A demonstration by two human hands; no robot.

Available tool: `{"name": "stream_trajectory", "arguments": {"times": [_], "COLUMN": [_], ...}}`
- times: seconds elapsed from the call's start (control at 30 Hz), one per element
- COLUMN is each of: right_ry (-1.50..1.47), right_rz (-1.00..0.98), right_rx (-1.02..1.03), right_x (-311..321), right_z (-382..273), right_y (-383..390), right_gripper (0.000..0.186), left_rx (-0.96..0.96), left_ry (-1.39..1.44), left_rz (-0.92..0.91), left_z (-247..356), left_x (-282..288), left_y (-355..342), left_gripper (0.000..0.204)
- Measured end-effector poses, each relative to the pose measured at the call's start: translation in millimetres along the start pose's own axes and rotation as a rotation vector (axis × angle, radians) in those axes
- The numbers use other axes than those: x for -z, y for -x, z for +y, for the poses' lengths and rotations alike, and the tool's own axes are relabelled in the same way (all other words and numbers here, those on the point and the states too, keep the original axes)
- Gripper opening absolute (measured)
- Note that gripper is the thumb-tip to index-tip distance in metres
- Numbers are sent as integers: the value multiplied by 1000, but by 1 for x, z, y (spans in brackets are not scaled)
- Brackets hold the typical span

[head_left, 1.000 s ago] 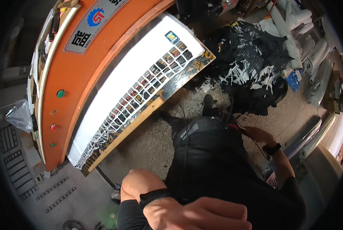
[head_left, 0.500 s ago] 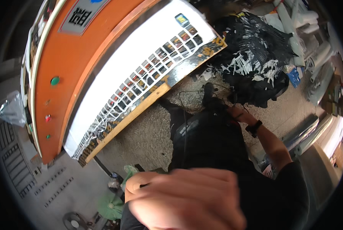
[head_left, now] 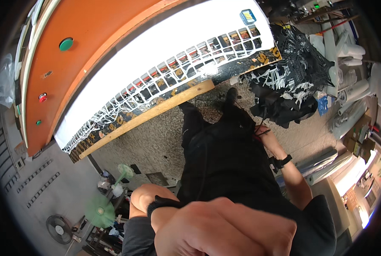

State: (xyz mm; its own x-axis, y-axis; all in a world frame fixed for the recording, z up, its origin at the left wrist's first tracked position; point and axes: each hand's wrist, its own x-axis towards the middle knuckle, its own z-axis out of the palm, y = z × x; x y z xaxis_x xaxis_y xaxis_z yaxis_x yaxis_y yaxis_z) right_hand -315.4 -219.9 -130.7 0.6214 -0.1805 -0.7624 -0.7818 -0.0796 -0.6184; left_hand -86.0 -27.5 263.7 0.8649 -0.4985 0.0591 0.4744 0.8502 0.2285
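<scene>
My left hand [head_left: 224, 226] looms large at the bottom, close to the camera. Its knuckles are bent and its fingertips are out of sight, so whatever it grips is hidden. A black band [head_left: 163, 205] circles that wrist. Lower down at my right side, my right hand [head_left: 264, 131] is closed beside my dark clothing, around a small thing with dark and red parts, too small to name. A black watch [head_left: 281, 162] is on the right wrist. Ahead lies a white sheet [head_left: 156, 55] on a machine, its near edge cut into a grid of strips.
An orange machine panel [head_left: 92, 30] with green and red buttons stands left. A wooden bar [head_left: 148, 117] edges the work surface. Black and white scrap [head_left: 288, 77] is heaped at the right, near plastic-wrapped rolls [head_left: 352, 91]. Fans [head_left: 59, 229] stand lower left.
The view has shifted, so the machine and sheet sit higher and further right. My left hand has moved slightly right and down, and its wristband now shows. My right hand remains at my side.
</scene>
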Motion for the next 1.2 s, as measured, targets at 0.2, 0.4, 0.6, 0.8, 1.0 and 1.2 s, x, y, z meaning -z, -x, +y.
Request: {"name": "stream_trajectory", "arguments": {"times": [0.2,0.4,0.6,0.8,1.0,1.2], "right_ry": [253,122,-93,-292,-112,-45], "right_rz": [144,55,77,194,220,-6], "right_rx": [-117,-254,-177,-256,52,-131], "right_x": [-18,-40,-68,-85,-84,-83], "right_z": [-75,-83,-69,-75,-119,-150], "right_y": [49,81,89,92,86,75], "right_gripper": [34,32,24,25,25,37], "left_rx": [-444,-327,-99,139,856,1086], "left_ry": [-1064,-1086,-1219,-1940,-1871,-1506], "left_rz": [-410,-368,-387,-177,207,309], "left_z": [26,69,147,225,206,176], "left_x": [36,26,31,96,273,370], "left_y": [-12,4,-4,36,124,137], "left_gripper": [42,43,47,16,41,93]}}
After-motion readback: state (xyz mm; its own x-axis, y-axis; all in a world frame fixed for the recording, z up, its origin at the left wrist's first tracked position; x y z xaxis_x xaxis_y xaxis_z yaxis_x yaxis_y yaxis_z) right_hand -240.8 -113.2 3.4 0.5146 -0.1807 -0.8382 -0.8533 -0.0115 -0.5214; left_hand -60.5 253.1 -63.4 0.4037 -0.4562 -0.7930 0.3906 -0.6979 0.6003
